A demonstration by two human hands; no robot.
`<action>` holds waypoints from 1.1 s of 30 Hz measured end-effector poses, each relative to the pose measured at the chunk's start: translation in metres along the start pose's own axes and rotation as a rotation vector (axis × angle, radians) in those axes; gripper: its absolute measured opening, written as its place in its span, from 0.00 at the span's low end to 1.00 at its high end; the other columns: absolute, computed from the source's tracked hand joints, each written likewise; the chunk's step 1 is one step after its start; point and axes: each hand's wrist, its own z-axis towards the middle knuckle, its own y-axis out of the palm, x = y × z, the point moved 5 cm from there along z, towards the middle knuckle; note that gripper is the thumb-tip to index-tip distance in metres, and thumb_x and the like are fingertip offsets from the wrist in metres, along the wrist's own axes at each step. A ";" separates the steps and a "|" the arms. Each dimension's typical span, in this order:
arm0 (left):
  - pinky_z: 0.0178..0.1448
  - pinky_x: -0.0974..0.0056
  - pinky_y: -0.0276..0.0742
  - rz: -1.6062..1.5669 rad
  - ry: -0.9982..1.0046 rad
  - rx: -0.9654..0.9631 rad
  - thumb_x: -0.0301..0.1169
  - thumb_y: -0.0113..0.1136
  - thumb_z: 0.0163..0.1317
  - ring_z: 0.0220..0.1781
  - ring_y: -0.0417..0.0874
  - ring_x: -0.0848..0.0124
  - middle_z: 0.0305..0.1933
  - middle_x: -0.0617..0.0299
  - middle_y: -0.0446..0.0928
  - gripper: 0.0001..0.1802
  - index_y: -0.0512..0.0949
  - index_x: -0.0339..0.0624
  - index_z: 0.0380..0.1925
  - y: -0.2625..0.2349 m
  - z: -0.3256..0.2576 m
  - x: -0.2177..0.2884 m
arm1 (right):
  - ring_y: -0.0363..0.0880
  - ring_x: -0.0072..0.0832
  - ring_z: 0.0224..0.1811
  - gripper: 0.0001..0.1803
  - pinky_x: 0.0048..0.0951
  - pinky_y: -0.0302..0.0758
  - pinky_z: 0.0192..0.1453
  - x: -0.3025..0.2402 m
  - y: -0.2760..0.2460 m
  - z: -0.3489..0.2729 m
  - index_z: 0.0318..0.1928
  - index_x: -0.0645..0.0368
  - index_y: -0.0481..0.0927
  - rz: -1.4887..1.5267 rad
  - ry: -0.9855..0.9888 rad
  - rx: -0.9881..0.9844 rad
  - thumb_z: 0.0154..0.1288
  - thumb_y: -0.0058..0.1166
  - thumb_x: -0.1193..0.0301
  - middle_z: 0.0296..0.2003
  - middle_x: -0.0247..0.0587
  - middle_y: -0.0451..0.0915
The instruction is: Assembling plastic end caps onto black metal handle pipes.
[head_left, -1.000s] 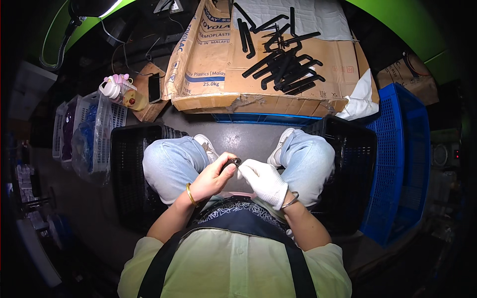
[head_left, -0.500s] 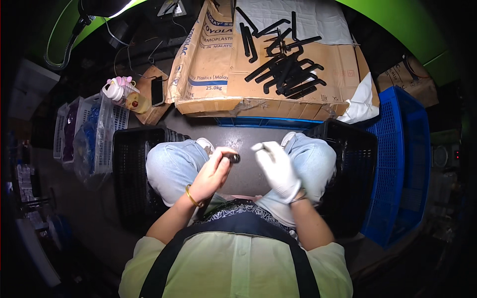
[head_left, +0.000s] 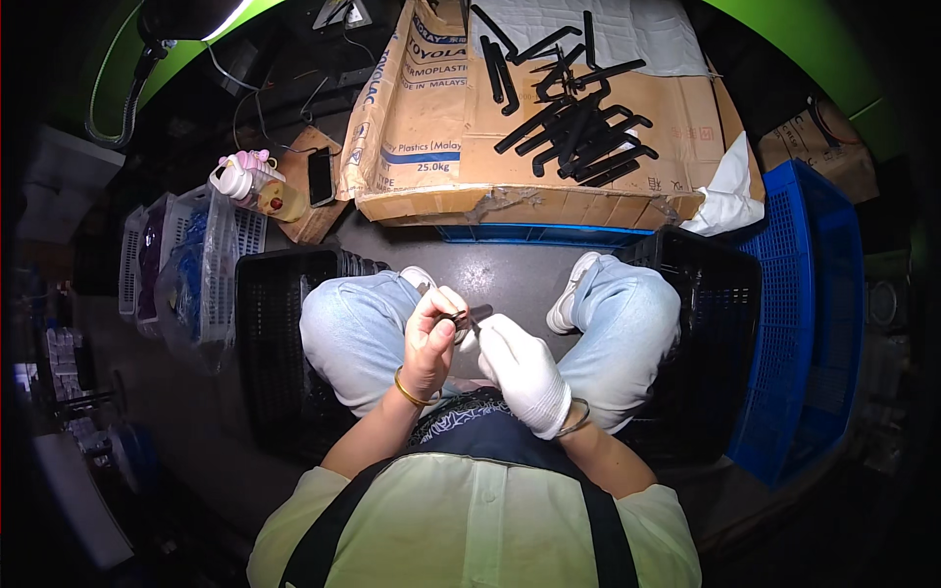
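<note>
My bare left hand (head_left: pixel 430 338), with a gold bangle at the wrist, is closed around a black plastic piece (head_left: pixel 480 314). Most of that piece is hidden by the fingers, so its full shape does not show. Right beside it, my right hand (head_left: pixel 524 376) in a white glove has its fingers pressed together at the piece. Whatever the gloved fingers hold, if anything, is too small to make out. Both hands are above my lap, between my knees. Beyond them, a pile of black bent plastic handles (head_left: pixel 583 132) lies on a cardboard-covered surface (head_left: pixel 431 201).
Black crates (head_left: pixel 284 363) flank my legs, with a blue crate (head_left: pixel 779 323) farther right. At the left stand a drink bottle (head_left: pixel 260 189), a phone (head_left: pixel 321 176) and white baskets (head_left: pixel 250 230). A lamp (head_left: pixel 181 20) hangs at the upper left.
My gloved right hand has come in to the left and now meets the black piece. My left hand has turned the piece. The view has shifted slightly.
</note>
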 end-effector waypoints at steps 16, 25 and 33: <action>0.44 0.71 0.64 0.199 0.109 -0.100 0.40 0.66 0.57 0.37 0.66 0.76 0.37 0.62 0.68 0.17 0.69 0.42 0.32 -0.011 -0.002 0.001 | 0.79 0.42 0.28 0.10 0.34 0.73 0.34 0.001 0.003 0.002 0.38 0.62 0.76 0.006 0.057 -0.142 0.72 0.42 0.70 0.26 0.47 0.77; 0.38 0.67 0.61 0.108 0.310 -0.121 0.51 0.57 0.64 0.30 0.63 0.72 0.28 0.62 0.64 0.22 0.66 0.44 0.28 0.001 0.009 0.023 | 0.47 0.10 0.10 0.11 0.18 0.45 0.11 0.079 -0.023 0.005 0.38 0.53 0.72 0.556 0.363 0.149 0.76 0.39 0.64 0.14 0.19 0.56; 0.47 0.68 0.64 -0.167 -0.042 0.037 0.51 0.58 0.63 0.40 0.66 0.76 0.40 0.64 0.65 0.24 0.65 0.44 0.42 0.005 -0.005 -0.002 | 0.78 0.22 0.34 0.10 0.27 0.74 0.38 -0.004 0.015 0.026 0.40 0.63 0.76 0.051 -0.088 0.146 0.67 0.56 0.68 0.32 0.42 0.80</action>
